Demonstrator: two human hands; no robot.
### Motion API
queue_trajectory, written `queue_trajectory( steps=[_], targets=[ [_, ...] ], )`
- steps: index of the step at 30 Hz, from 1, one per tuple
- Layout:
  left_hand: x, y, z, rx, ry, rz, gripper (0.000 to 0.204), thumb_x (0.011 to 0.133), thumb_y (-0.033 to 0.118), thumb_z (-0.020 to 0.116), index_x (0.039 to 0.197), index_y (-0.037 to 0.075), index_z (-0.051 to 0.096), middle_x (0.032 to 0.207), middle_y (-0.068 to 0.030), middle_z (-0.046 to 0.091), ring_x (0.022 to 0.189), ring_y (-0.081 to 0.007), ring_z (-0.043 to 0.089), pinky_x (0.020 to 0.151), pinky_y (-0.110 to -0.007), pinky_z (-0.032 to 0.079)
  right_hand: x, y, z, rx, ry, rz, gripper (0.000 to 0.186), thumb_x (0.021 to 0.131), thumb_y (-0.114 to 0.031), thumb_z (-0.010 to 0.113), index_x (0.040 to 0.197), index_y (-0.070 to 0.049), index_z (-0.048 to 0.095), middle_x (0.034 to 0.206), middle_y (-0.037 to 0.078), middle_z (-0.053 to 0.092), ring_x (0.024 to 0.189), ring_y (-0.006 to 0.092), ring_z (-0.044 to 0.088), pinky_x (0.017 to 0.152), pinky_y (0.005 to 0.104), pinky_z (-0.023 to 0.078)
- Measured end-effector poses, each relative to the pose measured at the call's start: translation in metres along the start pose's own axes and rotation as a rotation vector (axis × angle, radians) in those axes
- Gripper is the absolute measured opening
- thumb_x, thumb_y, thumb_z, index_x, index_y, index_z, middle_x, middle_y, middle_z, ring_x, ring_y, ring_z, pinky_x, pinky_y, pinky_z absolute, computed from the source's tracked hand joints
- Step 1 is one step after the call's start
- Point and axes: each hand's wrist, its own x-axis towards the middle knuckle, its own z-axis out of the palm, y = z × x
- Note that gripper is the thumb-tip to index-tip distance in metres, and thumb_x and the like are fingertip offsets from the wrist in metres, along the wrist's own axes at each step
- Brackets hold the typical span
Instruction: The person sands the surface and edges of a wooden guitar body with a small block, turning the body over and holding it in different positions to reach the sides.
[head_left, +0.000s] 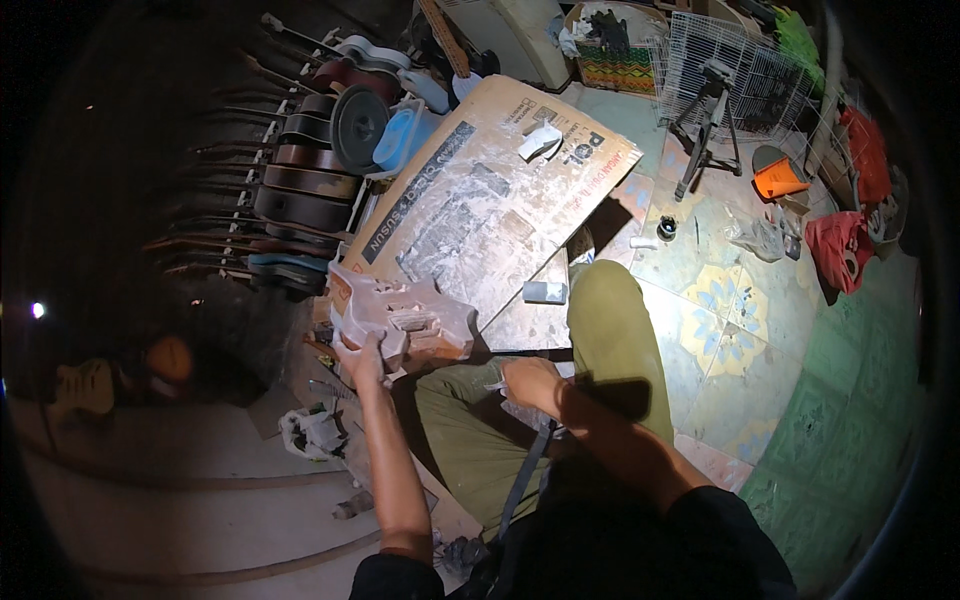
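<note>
Head view: left hand [364, 362] clasps guitar body [385, 298] at cardboard's [450, 200] near-left edge, likely steadying it; right hand's [532, 385] grip unclear.

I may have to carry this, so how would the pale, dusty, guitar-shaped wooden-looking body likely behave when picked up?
The pale, dusty, guitar-shaped body is probably stiff: it looks thick and shows no sag. Its powdery-looking surface may feel slippery under the left hand. The hollows in its face might lighten it slightly.
</note>
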Motion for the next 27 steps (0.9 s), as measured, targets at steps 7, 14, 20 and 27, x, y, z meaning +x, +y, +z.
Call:
queue_trajectory(
  steps=[7,14,20,27],
  targets=[
    [0.065,0.032,-0.007,0.045,-0.307,-0.009,0.059,0.078,0.003,0.063,0.135,-0.003,0.048,0.124,-0.0166,0.059,0.108,-0.0251,0.061,0.093,-0.033,0.050,0.003,-0.004,-0.003,-0.046,-0.028,0.002,0.028,0.082,-0.017,0.062,0.106,-0.003,0.066,0.102,0.020,0.070,0.097,0.0387,0.068,0.082,0.0476,0.054],
    [0.100,0.054,0.035,0.161,-0.125,0.233,0.041,0.079,0.006,0.067,0.119,0.000,0.063,0.108,-0.0112,0.069,0.093,-0.0179,0.065,0.082,-0.030,0.053,-0.009,-0.007,-0.006,0.197,0.051,0.005,0.022,0.079,-0.019,0.059,0.094,-0.004,0.068,0.092,0.019,0.068,0.092,0.0358,0.067,0.077,0.0449,0.054],
    [0.079,0.075,0.073,0.066,0.022,0.304,0.052,0.074,0.013,0.072,0.122,-0.001,0.057,0.107,-0.0179,0.067,0.100,-0.0265,0.065,0.091,-0.035,0.049,0.000,0.021,0.012,0.033,0.220,-0.216,0.029,0.082,-0.027,0.063,0.098,-0.002,0.064,0.090,0.021,0.067,0.089,0.0400,0.066,0.075,0.0483,0.052],
    [0.068,0.051,0.059,0.007,-0.215,0.152,0.094,0.080,0.014,0.076,0.149,-0.001,0.014,0.129,-0.0274,0.053,0.120,-0.0312,0.055,0.100,-0.039,0.044,0.010,-0.001,-0.013,0.129,0.065,-0.069,0.030,0.081,-0.022,0.061,0.104,-0.003,0.064,0.100,0.025,0.065,0.099,0.0422,0.062,0.084,0.0504,0.050]
  ],
)
